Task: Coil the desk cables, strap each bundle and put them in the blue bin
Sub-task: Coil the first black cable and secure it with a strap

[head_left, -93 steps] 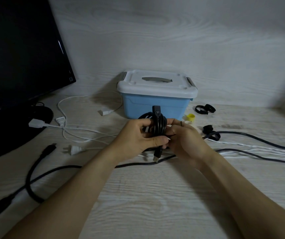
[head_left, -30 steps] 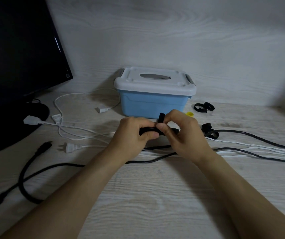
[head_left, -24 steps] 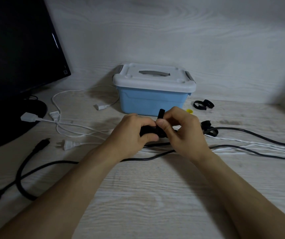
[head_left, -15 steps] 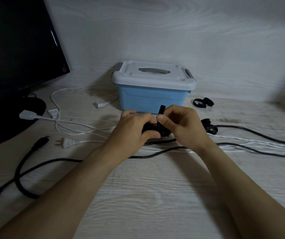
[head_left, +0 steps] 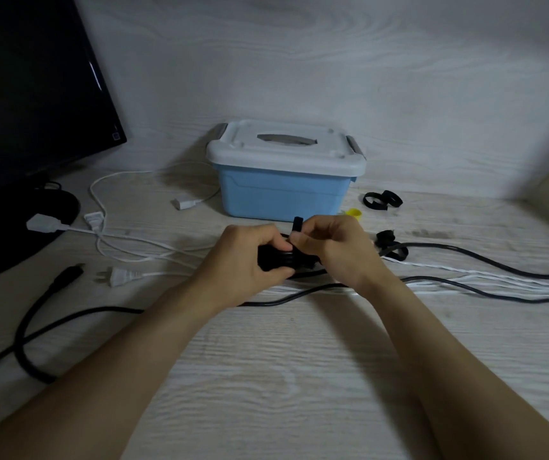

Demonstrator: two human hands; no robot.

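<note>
the right hand (head_left: 332, 250) pinches a black strap (head_left: 297, 224) upright between thumb and forefinger, and the left hand (head_left: 243, 260) curls round a black coil (head_left: 276, 260) low over the desk (head_left: 283, 376). just behind them stands the blue bin (head_left: 283, 194), lid on.

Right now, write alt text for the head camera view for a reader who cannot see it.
Two hands work over a pale wooden desk: the left hand grips a coiled black cable bundle while the right hand pinches a black strap around it. Behind stands a closed blue bin; loose black and white cables lie around.
</note>
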